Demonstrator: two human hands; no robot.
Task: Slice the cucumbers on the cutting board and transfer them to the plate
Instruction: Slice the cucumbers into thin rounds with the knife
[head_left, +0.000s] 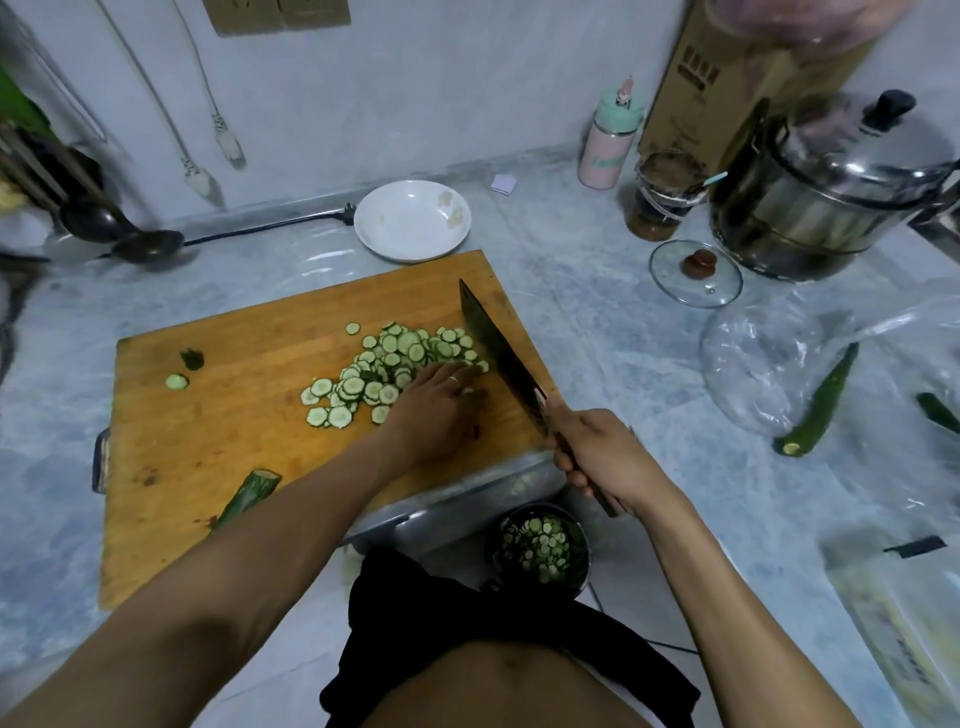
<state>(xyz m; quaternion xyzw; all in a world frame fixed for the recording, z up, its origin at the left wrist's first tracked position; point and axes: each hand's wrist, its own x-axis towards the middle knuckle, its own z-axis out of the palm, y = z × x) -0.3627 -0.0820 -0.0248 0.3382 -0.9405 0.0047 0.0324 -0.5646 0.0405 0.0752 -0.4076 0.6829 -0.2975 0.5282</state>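
Note:
A wooden cutting board (218, 431) lies on the marble counter with a pile of cucumber slices (387, 364) near its right side. My left hand (434, 410) rests flat on the near right edge of the pile, fingers together. My right hand (597, 457) grips the handle of a dark cleaver (498, 353), whose blade stands on the board just right of the slices. A cucumber stub (247, 496) lies at the board's near left edge, and a single slice (176, 382) and a dark end piece (192, 358) lie at far left. A white plate (410, 221) sits beyond the board.
A dark bowl of cucumber slices (540, 548) sits below the counter edge. To the right are whole cucumbers (821, 402) by a clear plastic bag (779, 364), a glass lid (696, 273), a steel pot (826, 192), a jar (662, 195) and a pink bottle (608, 140). Ladles (124, 234) lie far left.

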